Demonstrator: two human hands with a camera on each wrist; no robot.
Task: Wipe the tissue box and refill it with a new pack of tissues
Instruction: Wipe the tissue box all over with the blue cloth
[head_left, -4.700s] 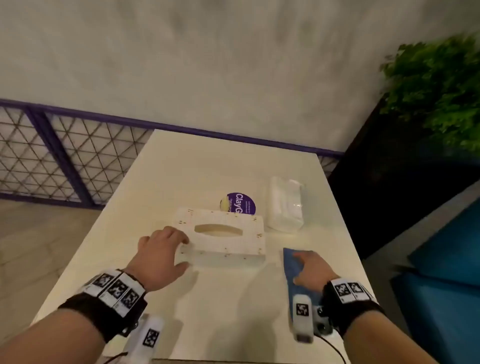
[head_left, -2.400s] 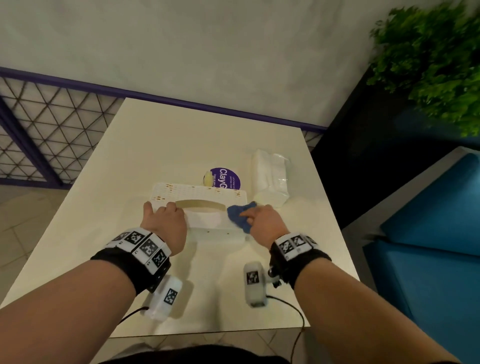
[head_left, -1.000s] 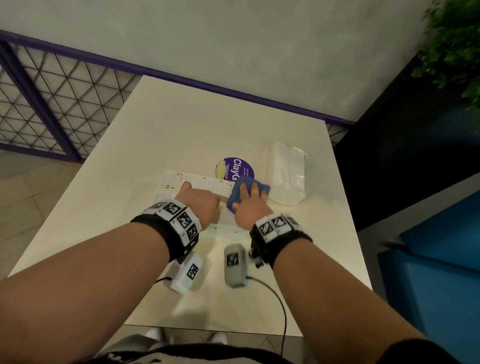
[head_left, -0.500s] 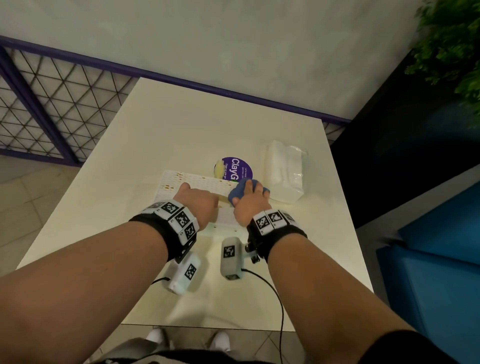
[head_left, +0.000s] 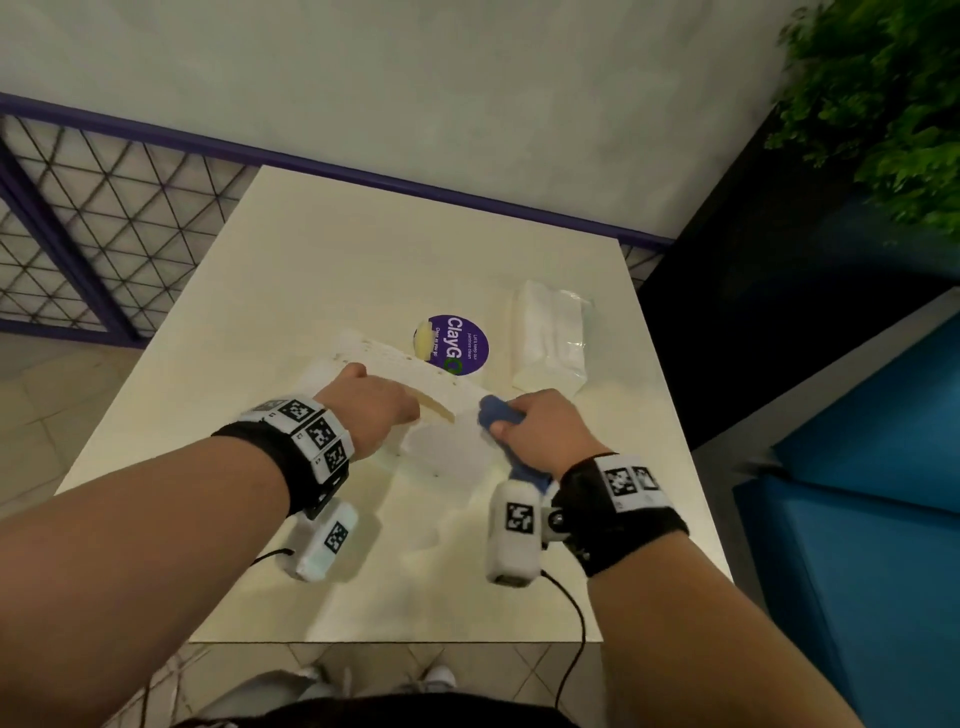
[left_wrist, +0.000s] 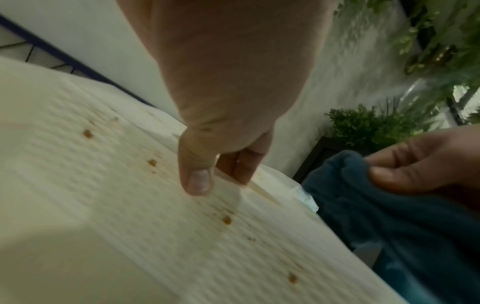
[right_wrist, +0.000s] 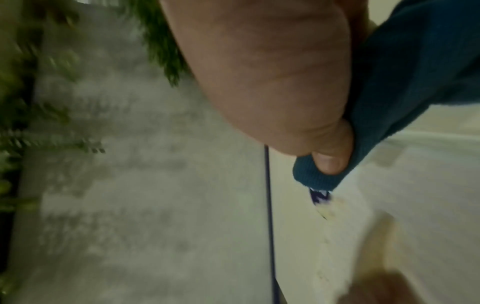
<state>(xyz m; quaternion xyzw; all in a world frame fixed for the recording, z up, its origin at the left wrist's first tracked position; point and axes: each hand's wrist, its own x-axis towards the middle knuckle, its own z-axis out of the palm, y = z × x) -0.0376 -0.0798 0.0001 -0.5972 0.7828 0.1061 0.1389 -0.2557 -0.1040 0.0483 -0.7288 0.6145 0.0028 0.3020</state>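
Tissue box: pale wood with small brown specks, lying on the bench, turned askew with one corner lifted toward the person, apparently so its side faces can be reached. Left hand: laid over the top of the box; in the left wrist view its thumb presses the top panel while the other fingers hook down over the rim of the oval dispensing slot, a grip that seems meant to steady and tilt the box during wiping. Right hand: fingers curled tight round a bunched blue cloth, thumb pinching a fold of it; the cloth sits at the right end of the box, just beyond the left fingers, touching or nearly touching the wood, though the exact contact is blurred. New pack of tissues: white, in clear wrap, lying on the bench well beyond the right fingers, apart from the box, presumably parked there until the wiping is done. Round purple sticker: flat on the bench just beyond the box, between it and the far edge. Status, as a judgement: wiping under way, specks remaining on the top panel, refill not yet begun
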